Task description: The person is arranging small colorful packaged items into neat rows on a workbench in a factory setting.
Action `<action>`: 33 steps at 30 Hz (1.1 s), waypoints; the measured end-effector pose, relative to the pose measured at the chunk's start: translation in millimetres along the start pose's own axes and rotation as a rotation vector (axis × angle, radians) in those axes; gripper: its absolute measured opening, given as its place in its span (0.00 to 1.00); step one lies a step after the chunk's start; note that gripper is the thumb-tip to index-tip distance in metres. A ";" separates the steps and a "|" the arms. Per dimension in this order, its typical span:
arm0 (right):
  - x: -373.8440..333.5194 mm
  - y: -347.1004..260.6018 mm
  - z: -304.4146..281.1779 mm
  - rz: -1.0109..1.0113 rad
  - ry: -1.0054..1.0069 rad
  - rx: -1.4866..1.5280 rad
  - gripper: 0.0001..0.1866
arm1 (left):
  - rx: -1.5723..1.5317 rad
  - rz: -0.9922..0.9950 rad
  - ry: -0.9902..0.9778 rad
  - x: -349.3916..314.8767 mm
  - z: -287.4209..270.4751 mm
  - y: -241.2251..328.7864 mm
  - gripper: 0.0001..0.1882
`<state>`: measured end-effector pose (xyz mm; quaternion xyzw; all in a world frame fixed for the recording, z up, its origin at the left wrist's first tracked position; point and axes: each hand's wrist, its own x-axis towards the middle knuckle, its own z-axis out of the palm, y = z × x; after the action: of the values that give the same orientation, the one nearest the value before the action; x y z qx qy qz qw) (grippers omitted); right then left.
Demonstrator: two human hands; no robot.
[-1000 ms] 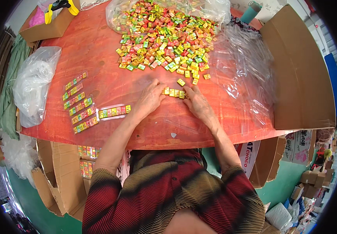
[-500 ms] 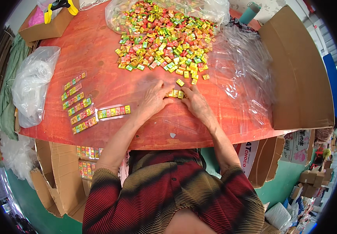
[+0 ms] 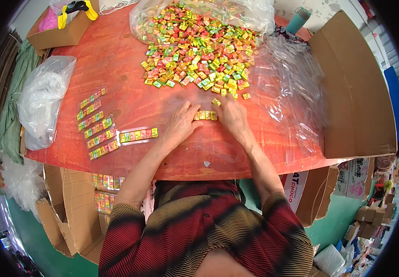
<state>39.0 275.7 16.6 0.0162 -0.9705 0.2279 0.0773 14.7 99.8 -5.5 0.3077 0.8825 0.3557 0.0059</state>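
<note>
A short row of small yellow boxes [image 3: 206,115] lies on the red table in front of me. My left hand [image 3: 182,123] is at the row's left end, thumb below and fingers above, closed about the end box. My right hand [image 3: 233,119] has its fingers over the near edge of the pile of small boxes [image 3: 199,55]; they are smeared by motion, so their grip does not show. Just left of those fingers is a loose yellow box [image 3: 216,102]. Left of my left forearm lies a clear tray [image 3: 139,135] filled with a row of coloured boxes.
Several filled strips [image 3: 99,138] are lined up at the table's left. Beyond them sit a clear plastic bag [image 3: 46,101] and a carton [image 3: 63,34]. Empty clear trays [image 3: 291,87] are heaped at the right, beside a tall cardboard box [image 3: 354,92]. Open cartons [image 3: 81,198] stand below the table edge.
My right hand has left the row's right end and moved up toward the pile, uncovering the row there. My left hand stays by the row. The whole view has shifted slightly.
</note>
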 end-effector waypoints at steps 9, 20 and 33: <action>66.9 -6.0 40.5 0.006 0.222 -0.198 0.06 | -0.035 -0.015 -0.075 2.5 -5.8 -1.5 0.21; 59.1 -6.0 25.8 -0.097 -0.025 -0.072 0.13 | -0.044 -0.047 -0.081 1.0 -8.3 -3.3 0.19; 59.7 -54.9 44.3 -0.169 -0.150 0.141 0.12 | 0.002 -0.117 0.055 -17.3 -12.1 0.7 0.14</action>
<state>-22.7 207.1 11.0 0.1204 -0.9503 0.2862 0.0221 26.4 83.3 0.3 0.2455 0.8993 0.3620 0.0022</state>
